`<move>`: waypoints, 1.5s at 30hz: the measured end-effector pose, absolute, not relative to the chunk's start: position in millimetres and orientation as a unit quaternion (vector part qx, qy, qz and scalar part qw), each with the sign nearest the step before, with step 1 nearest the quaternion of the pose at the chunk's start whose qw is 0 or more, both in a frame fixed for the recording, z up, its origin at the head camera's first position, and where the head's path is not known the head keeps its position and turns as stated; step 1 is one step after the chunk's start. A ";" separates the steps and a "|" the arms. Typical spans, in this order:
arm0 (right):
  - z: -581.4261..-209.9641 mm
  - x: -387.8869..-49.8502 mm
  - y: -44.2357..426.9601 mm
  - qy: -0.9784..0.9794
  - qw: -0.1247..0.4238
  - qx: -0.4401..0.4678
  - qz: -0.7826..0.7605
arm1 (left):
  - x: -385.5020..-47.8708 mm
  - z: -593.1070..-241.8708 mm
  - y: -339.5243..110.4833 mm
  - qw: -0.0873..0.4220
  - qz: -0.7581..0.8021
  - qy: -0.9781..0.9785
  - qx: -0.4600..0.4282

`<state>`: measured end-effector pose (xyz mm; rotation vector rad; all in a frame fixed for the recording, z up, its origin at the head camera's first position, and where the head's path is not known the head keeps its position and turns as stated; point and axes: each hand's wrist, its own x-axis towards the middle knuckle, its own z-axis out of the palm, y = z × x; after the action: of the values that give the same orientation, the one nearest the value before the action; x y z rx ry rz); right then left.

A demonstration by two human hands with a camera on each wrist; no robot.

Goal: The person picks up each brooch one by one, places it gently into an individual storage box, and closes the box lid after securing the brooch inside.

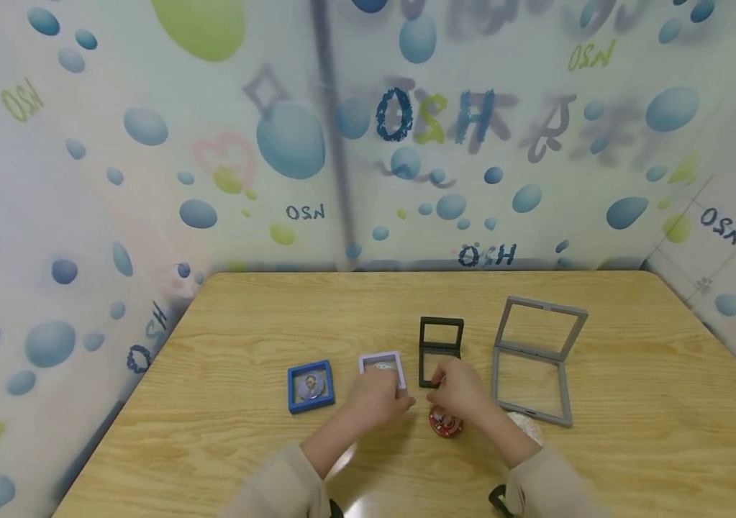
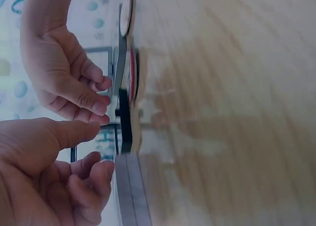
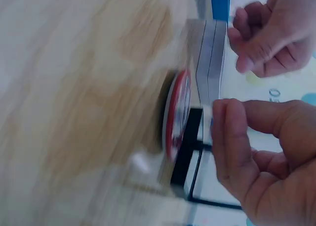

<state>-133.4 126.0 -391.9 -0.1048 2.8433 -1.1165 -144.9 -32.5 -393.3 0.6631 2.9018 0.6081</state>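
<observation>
My left hand (image 1: 377, 397) hovers over the near edge of a lavender square frame (image 1: 380, 357), partly covering it; its fingers are loosely curled with nothing visible between them. The right hand (image 1: 461, 388) is beside the lower half of an unfolded black frame (image 1: 442, 321). In the left wrist view its thumb (image 2: 96, 105) and fingers look relaxed and hold nothing visible. Below that hand a round red badge (image 1: 446, 423) lies on the table, close to the black frame's near edge. In the right wrist view the badge (image 3: 177, 114) lies flat between the lavender and black frames.
A blue frame (image 1: 291, 392) holding a round portrait badge (image 1: 311, 385) lies at left. To the right, a larger grey frame (image 1: 565, 388) stands unfolded. A whitish round badge (image 1: 526, 426) is partly under the right forearm. The wooden table (image 1: 652, 374) meets a patterned curtain (image 1: 368, 201).
</observation>
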 end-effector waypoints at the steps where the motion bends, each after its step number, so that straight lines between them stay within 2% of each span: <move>1: -391.7 -131.8 129.8 0.930 0.048 -0.027 -0.363 | -142.7 -393.7 -29.3 0.062 0.206 0.950 0.227; 6: -393.3 -124.2 146.2 0.936 0.072 -0.025 -0.342 | -136.1 -399.9 -15.9 0.103 0.226 0.935 0.255; 13: -400.3 -120.2 152.3 0.926 0.131 -0.016 -0.355 | -135.1 -406.3 -6.2 0.104 0.231 0.931 0.264; 22: -400.8 -115.3 148.5 0.914 0.136 -0.009 -0.381 | -135.8 -405.8 0.8 0.125 0.253 0.926 0.250; 25: -401.5 -114.9 148.7 0.911 0.133 -0.005 -0.390 | -136.6 -406.4 1.3 0.117 0.263 0.926 0.243; 32: -400.1 -118.2 155.7 0.868 0.174 0.025 -0.464 | -139.9 -406.1 1.6 0.089 0.317 0.916 0.230; 38: -395.2 -130.0 159.3 0.838 0.167 0.029 -0.519 | -150.3 -400.2 -0.5 0.076 0.348 0.914 0.194; 45: -394.3 -150.5 158.6 0.815 0.123 0.076 -0.561 | -168.7 -390.0 8.2 0.069 0.370 0.914 0.150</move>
<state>-150.5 158.6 -394.3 0.2215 2.3776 -1.6370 -168.7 8.2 -390.0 0.4530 2.7528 1.1133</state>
